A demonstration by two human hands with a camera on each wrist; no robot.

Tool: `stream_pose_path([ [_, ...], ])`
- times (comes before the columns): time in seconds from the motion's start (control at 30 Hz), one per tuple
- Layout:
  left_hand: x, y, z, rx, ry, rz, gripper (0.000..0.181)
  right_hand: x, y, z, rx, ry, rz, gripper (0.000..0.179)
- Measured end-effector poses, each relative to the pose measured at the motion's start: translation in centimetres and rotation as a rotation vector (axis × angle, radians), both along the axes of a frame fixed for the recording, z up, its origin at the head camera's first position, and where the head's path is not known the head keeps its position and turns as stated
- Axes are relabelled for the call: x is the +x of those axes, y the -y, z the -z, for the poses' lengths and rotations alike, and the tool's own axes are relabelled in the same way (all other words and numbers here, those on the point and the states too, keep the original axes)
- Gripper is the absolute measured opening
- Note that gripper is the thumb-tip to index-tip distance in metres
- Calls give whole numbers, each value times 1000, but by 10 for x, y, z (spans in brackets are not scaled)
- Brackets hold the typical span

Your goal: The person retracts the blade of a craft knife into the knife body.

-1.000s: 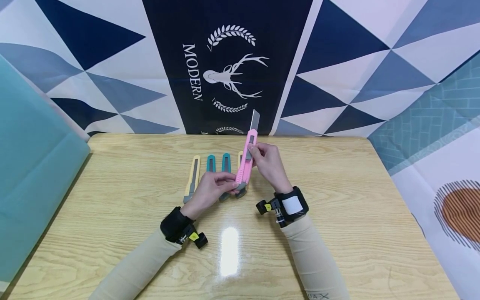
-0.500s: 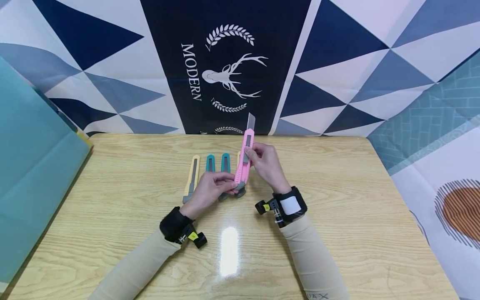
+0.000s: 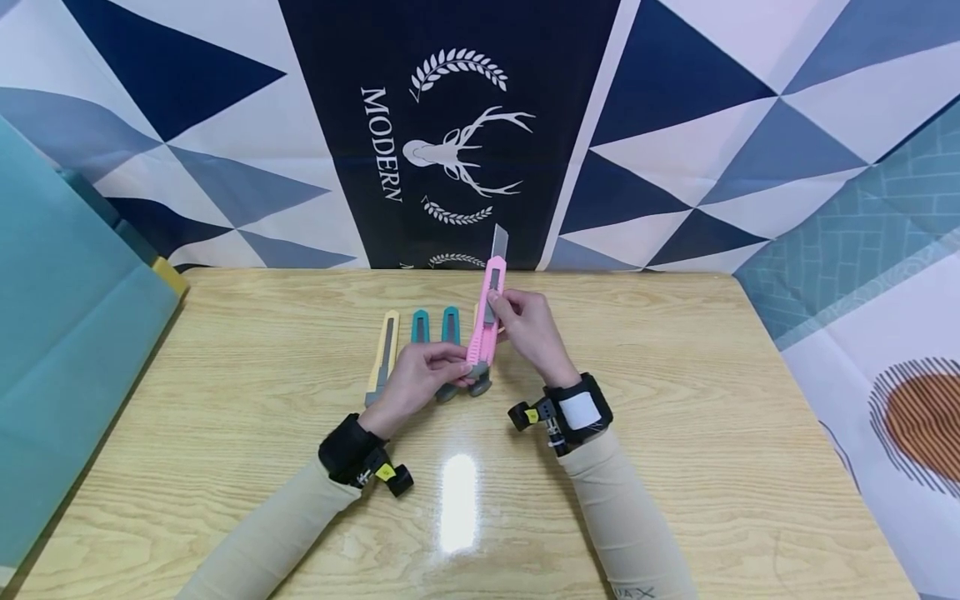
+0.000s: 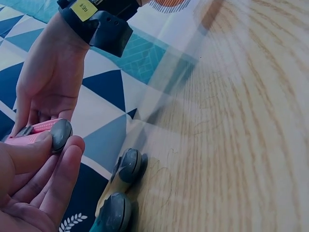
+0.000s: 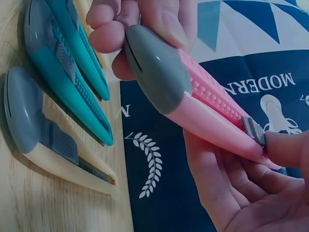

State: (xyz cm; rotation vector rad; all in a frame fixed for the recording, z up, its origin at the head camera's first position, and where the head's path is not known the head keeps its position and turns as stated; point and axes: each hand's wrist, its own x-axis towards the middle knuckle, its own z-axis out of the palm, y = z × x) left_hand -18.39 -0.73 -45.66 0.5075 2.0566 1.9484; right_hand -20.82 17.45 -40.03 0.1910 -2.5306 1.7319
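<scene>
A pink utility knife (image 3: 480, 343) is held up over the back of the table, its blade (image 3: 499, 243) sticking out at the far end. My left hand (image 3: 418, 377) pinches its grey end cap (image 5: 157, 67) between thumb and fingers. The right hand (image 3: 534, 333) grips the front part, with the thumb on the grey slider (image 5: 254, 131) and fingers beneath the body. Behind my hands lie a yellow utility knife (image 3: 387, 340) and two teal ones (image 3: 421, 325) (image 3: 451, 323). Another yellow knife (image 5: 72, 169) lies beside them, mostly hidden by the pink one in the head view.
The knives lie in a row on a wooden table (image 3: 660, 367). A patterned cloth (image 3: 652, 125) hangs along its back edge. At the left stands a teal panel (image 3: 75, 350), with a small yellow piece (image 3: 169, 275) at its corner.
Both hands keep hold of the pink utility knife, which has shifted slightly left and stands a little more upright. The yellow piece has come into view at the teal panel's corner.
</scene>
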Motion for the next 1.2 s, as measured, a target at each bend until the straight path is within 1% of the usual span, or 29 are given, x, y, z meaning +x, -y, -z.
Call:
stream_pose_path([
  [0.27, 0, -1, 0, -30, -9, -10, 17, 1, 0, 0, 34, -34, 1, 24],
  [0.47, 1, 0, -1, -47, 6, -19, 17, 1, 1, -1, 42, -62, -7, 23],
  [0.63, 1, -1, -1, -52, 8, -23, 17, 2, 1, -1, 55, -64, -7, 21],
  [0.87, 0, -1, -2, -58, -3, -33, 17, 1, 1, -1, 82, -79, -40, 15],
  [1.0, -1, -1, -2, -66, -10, -35, 16, 1, 2, -2, 80, -87, -56, 14],
  [1.2, -1, 0, -2, -53, 16, -36, 17, 2, 4, -1, 82, -79, -57, 13],
])
